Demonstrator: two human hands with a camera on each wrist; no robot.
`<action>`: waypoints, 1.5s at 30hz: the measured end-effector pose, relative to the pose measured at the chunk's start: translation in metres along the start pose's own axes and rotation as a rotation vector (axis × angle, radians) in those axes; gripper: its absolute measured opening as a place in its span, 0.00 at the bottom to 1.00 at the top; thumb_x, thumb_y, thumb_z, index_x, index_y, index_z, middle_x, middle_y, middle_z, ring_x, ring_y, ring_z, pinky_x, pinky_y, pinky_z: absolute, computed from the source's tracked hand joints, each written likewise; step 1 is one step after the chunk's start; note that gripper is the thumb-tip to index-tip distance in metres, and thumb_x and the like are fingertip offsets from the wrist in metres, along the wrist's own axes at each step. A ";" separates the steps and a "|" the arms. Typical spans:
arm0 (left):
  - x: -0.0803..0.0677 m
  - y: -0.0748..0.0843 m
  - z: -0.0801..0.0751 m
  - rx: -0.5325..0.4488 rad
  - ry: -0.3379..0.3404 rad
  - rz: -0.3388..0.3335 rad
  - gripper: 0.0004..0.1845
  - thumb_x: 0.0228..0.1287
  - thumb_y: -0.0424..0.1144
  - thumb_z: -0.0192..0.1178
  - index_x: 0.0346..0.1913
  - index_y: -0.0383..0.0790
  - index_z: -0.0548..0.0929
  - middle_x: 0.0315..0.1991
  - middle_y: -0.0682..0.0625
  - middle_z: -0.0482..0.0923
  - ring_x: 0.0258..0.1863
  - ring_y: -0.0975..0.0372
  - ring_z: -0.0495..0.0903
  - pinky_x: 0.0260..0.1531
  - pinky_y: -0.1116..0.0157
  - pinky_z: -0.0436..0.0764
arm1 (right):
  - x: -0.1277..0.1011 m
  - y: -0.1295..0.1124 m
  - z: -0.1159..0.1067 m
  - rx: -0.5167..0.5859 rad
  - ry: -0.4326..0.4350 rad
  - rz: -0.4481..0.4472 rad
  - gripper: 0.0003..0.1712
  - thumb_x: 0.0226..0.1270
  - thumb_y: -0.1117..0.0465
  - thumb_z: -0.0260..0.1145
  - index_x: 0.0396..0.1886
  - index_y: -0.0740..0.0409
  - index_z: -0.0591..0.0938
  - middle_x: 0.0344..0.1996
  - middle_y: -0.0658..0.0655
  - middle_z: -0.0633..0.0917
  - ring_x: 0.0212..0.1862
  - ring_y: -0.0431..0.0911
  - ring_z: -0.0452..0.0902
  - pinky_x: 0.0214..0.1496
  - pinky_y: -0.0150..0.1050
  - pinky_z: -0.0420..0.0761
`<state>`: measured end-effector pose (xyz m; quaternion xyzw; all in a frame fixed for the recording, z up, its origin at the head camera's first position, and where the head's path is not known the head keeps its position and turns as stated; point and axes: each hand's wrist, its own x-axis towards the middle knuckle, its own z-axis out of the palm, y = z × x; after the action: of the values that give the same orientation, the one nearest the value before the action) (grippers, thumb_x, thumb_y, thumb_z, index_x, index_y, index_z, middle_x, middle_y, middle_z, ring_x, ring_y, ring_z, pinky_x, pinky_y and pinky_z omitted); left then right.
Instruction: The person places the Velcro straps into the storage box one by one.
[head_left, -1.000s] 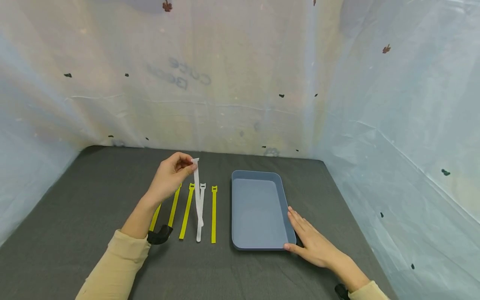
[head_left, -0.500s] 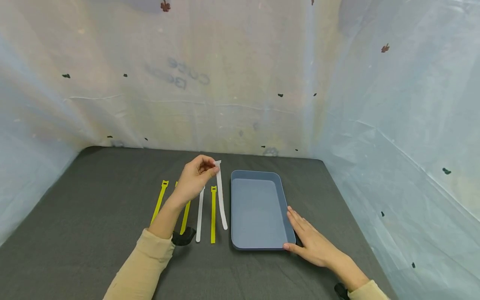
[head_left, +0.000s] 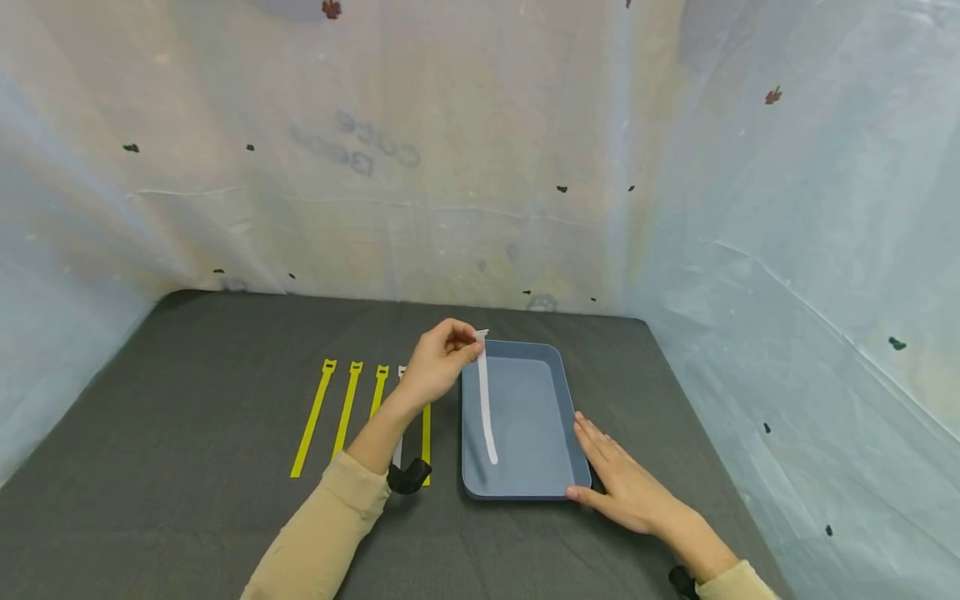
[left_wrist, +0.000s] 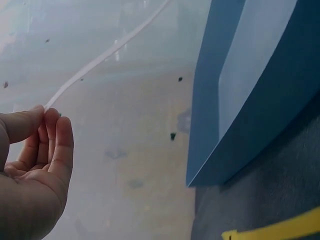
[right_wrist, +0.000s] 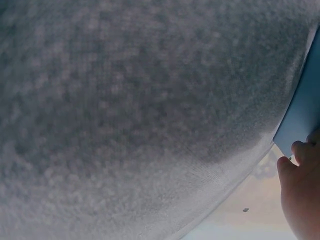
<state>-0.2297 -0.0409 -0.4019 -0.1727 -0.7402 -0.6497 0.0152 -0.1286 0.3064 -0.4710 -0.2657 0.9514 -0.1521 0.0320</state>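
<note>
Left hand (head_left: 438, 362) pinched the top end of a white strap (head_left: 486, 400) between thumb and fingertips, held over the far left corner of the blue tray (head_left: 558, 367). Strap hung down over the tray's inside, its lower end near the tray floor; contact could not be told. Right hand (head_left: 626, 487) lay flat, fingers spread loosely, against the tray's near right edge, thumb at the near corner. Tray sat on the dark grey counter (head_left: 187, 400). Left of the tray lay yellow straps (head_left: 330, 417) in a row, side by side, with one more white strap partly hidden behind the left forearm.
</note>
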 end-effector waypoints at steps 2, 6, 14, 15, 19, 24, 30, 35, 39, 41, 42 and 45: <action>0.003 -0.002 0.006 -0.007 -0.006 -0.013 0.09 0.76 0.34 0.63 0.53 0.36 0.78 0.44 0.44 0.82 0.44 0.53 0.83 0.45 0.57 0.83 | 0.000 0.000 0.000 -0.021 0.004 -0.007 0.56 0.74 0.32 0.61 0.84 0.62 0.51 0.84 0.58 0.50 0.83 0.54 0.47 0.82 0.47 0.49; 0.011 -0.008 0.016 -0.022 -0.025 -0.051 0.10 0.76 0.36 0.64 0.53 0.37 0.79 0.44 0.46 0.82 0.44 0.55 0.83 0.47 0.55 0.84 | 0.001 0.001 0.001 -0.088 0.019 -0.027 0.56 0.75 0.32 0.60 0.84 0.64 0.53 0.84 0.59 0.51 0.83 0.56 0.49 0.78 0.59 0.58; 0.025 -0.025 0.034 -0.039 -0.071 -0.108 0.10 0.76 0.37 0.64 0.53 0.37 0.79 0.42 0.45 0.83 0.47 0.44 0.84 0.51 0.46 0.82 | 0.003 0.002 0.002 -0.139 0.035 -0.036 0.56 0.74 0.32 0.61 0.83 0.64 0.55 0.84 0.59 0.53 0.82 0.56 0.51 0.76 0.61 0.60; 0.027 -0.027 0.036 -0.037 -0.086 -0.117 0.10 0.76 0.37 0.64 0.53 0.37 0.79 0.42 0.45 0.83 0.48 0.42 0.83 0.52 0.44 0.81 | 0.003 0.001 0.002 -0.140 0.036 -0.035 0.55 0.74 0.32 0.61 0.83 0.64 0.55 0.84 0.59 0.53 0.82 0.56 0.51 0.76 0.61 0.60; 0.032 -0.036 0.043 -0.030 -0.146 -0.149 0.09 0.77 0.36 0.62 0.53 0.36 0.78 0.44 0.44 0.82 0.51 0.39 0.82 0.54 0.40 0.80 | 0.002 0.000 0.002 -0.136 0.036 -0.032 0.55 0.74 0.32 0.61 0.83 0.64 0.55 0.84 0.58 0.53 0.82 0.56 0.51 0.76 0.61 0.60; 0.041 -0.048 0.049 0.007 -0.175 -0.154 0.10 0.77 0.36 0.61 0.54 0.35 0.78 0.45 0.44 0.82 0.47 0.45 0.84 0.50 0.47 0.83 | 0.002 0.000 0.001 -0.148 0.034 -0.032 0.55 0.74 0.31 0.60 0.83 0.63 0.55 0.84 0.58 0.53 0.83 0.56 0.50 0.77 0.60 0.59; 0.048 -0.058 0.056 0.076 -0.232 -0.179 0.12 0.77 0.38 0.62 0.55 0.36 0.78 0.46 0.45 0.81 0.43 0.56 0.85 0.42 0.61 0.83 | 0.003 0.001 0.001 -0.152 0.030 -0.037 0.55 0.75 0.31 0.58 0.83 0.64 0.55 0.84 0.59 0.53 0.82 0.56 0.50 0.76 0.62 0.60; 0.054 -0.064 0.063 0.110 -0.259 -0.200 0.13 0.76 0.38 0.63 0.56 0.36 0.78 0.47 0.45 0.80 0.41 0.59 0.84 0.42 0.61 0.84 | 0.003 0.000 0.002 -0.145 0.027 -0.021 0.55 0.74 0.30 0.58 0.83 0.63 0.55 0.84 0.58 0.53 0.83 0.55 0.50 0.78 0.60 0.58; 0.060 -0.070 0.068 0.137 -0.282 -0.195 0.13 0.76 0.37 0.63 0.56 0.35 0.78 0.46 0.45 0.80 0.39 0.60 0.84 0.40 0.63 0.84 | 0.002 -0.001 0.002 -0.140 0.025 -0.012 0.56 0.74 0.30 0.58 0.84 0.63 0.54 0.84 0.57 0.52 0.83 0.55 0.49 0.78 0.59 0.58; 0.063 -0.072 0.069 0.152 -0.293 -0.190 0.13 0.76 0.36 0.63 0.56 0.34 0.78 0.45 0.45 0.79 0.38 0.60 0.83 0.38 0.64 0.83 | 0.002 -0.001 0.001 -0.141 0.027 -0.017 0.56 0.74 0.30 0.58 0.83 0.63 0.55 0.84 0.58 0.53 0.83 0.56 0.50 0.78 0.60 0.58; 0.064 -0.073 0.070 0.158 -0.299 -0.189 0.13 0.76 0.36 0.63 0.57 0.34 0.77 0.45 0.45 0.79 0.38 0.60 0.83 0.38 0.64 0.83 | 0.002 -0.001 0.001 -0.138 0.028 -0.018 0.55 0.74 0.30 0.59 0.83 0.63 0.55 0.84 0.58 0.53 0.83 0.56 0.50 0.79 0.58 0.56; 0.069 -0.075 0.073 0.165 -0.314 -0.185 0.14 0.75 0.35 0.64 0.57 0.33 0.77 0.45 0.44 0.79 0.37 0.59 0.83 0.36 0.65 0.82 | 0.002 -0.001 0.000 -0.129 0.033 -0.024 0.55 0.74 0.31 0.59 0.83 0.64 0.55 0.84 0.59 0.53 0.82 0.57 0.51 0.84 0.45 0.45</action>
<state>-0.3011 0.0384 -0.4680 -0.2011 -0.7970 -0.5504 -0.1462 -0.1298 0.3044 -0.4706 -0.2759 0.9565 -0.0950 -0.0025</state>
